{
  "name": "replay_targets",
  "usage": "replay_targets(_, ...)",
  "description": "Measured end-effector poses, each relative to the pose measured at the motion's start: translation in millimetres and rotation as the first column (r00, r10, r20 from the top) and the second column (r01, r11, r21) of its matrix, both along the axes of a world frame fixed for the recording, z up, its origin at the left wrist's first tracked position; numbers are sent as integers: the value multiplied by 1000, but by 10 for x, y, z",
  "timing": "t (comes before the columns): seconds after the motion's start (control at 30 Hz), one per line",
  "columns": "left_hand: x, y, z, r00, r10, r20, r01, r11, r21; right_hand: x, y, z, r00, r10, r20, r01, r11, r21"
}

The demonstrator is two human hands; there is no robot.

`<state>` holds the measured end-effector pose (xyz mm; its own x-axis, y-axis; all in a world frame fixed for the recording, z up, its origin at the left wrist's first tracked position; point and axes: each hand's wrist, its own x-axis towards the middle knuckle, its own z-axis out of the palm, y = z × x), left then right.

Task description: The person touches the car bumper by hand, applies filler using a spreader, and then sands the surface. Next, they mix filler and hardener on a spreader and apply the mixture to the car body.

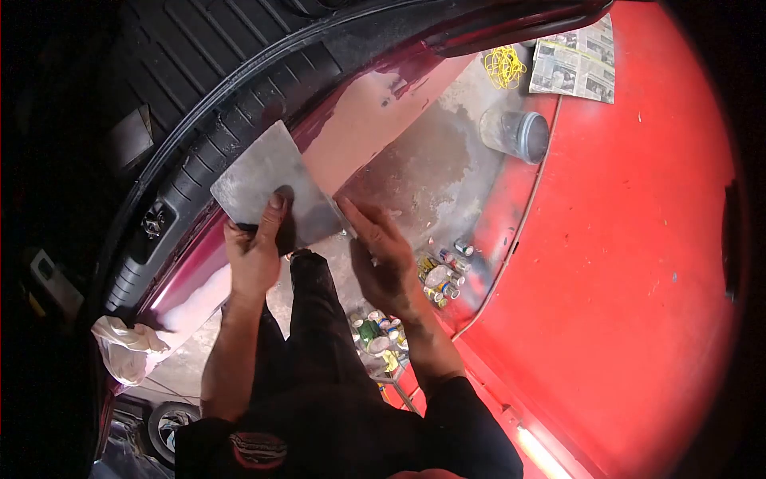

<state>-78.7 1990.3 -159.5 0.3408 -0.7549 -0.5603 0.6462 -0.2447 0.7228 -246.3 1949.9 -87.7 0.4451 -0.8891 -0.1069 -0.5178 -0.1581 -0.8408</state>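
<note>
My left hand (257, 254) grips the near left edge of a flat grey rectangular plate (267, 172), its thumb pressed on the upper face. The surface of the plate is smeared and dull. At the plate's right edge is my right hand (381, 254), fingers pressed together and pointing at that edge. A thin pale edge shows by its fingertips, too slight to name. Just beyond the plate lies a car body panel (363, 120), dark red with a broad pinkish-beige patch. The black bumper or sill trim (199, 172) runs along its left side.
A white cloth (128, 347) hangs over the panel's lower left end. On the floor stand several cans (447, 271) and a translucent bucket (515, 136). A yellow cord (504, 67) and newspaper (574, 60) lie farther off. A red wall (630, 239) rises right, with a lit tube lamp (542, 451).
</note>
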Motion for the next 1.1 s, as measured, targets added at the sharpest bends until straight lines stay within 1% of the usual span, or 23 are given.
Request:
replay_targets(0.03,-63,25,-48,996,55,-74,-57,998,-23,8,50,-13,999,12,39,-13,1000,25)
replay_targets(0.07,-98,49,-76,983,108,-149,-116,992,-42,-81,54,-87,983,128,-133,-137,988,-67)
replay_targets(0.1,-14,-20,69,963,125,-241,-118,992,42,-243,44,-203,925,221,-310,-272,953,-134)
replay_targets(0.13,20,-57,108,973,80,-216,-86,996,-19,-348,18,-246,829,285,-482,-410,895,-175)
replay_targets(0.2,96,-129,122,988,6,-152,-26,991,-134,-432,-50,-208,862,238,-448,-359,910,-206)
replay_targets(0.23,114,-168,130,999,-23,27,27,988,-152,-445,-81,-192,875,222,-429,-338,916,-215)
replay_targets(0.33,103,-243,202,991,-87,101,100,986,-132,-376,-236,-76,916,98,-390,-267,874,-406)
replay_targets(0.37,95,-251,231,987,-99,127,115,986,-121,-341,-272,-34,893,108,-436,-309,853,-420)
replay_targets(0.47,63,-259,214,978,-99,182,131,976,-176,-265,-365,27,844,145,-516,-412,791,-451)
replay_targets(0.57,89,-245,174,971,-173,164,192,976,-108,-141,-315,124,772,217,-597,-498,791,-356)
replay_targets(0.67,128,-237,-17,961,-136,242,151,987,-48,-118,-226,31,822,360,-441,-492,840,-230)
replay_targets(0.7,205,-269,-31,974,-55,220,65,997,-40,-141,-200,-26,819,431,-378,-518,839,-166)
replay_targets(0.77,424,-353,-40,979,100,178,-98,995,-21,-172,-124,-229,825,373,-425,-463,877,-129)
replay_targets(0.8,550,-364,-131,982,135,130,-129,990,-52,-195,-108,-346,824,345,-450,-435,893,-113)
replay_targets(0.83,674,-371,-223,983,167,82,-160,984,-82,-186,-211,-457,844,208,-495,-366,897,-247)
replay_targets(0.87,825,-349,-340,976,153,-157,-176,974,-145,-174,-325,-501,832,95,-546,-309,897,-315)
replay_targets(0.93,1043,-130,-671,955,58,-290,-136,956,-259,-49,-581,-459,776,-151,-612,-197,865,-462)
replay_targets(0.97,1075,-82,-706,947,19,-321,-103,964,-246,-10,-661,-484,727,-186,-661,-218,850,-480)
replay_targets(1.0,1068,-122,-641,928,-95,-360,-41,935,-353,41,-715,-521,673,-222,-706,-242,836,-493)
replay_targets(1.03,1032,-135,-641,940,-98,-326,-22,938,-346,86,-761,-563,616,-258,-744,-267,820,-506)
replay_targets(1.07,1014,-141,-646,952,-99,-291,-6,941,-338,122,-807,-605,602,-291,-743,-255,812,-525)
replay_targets(1.1,1021,-143,-647,948,-127,-290,18,936,-352,158,-851,-643,589,-323,-741,-244,803,-544)
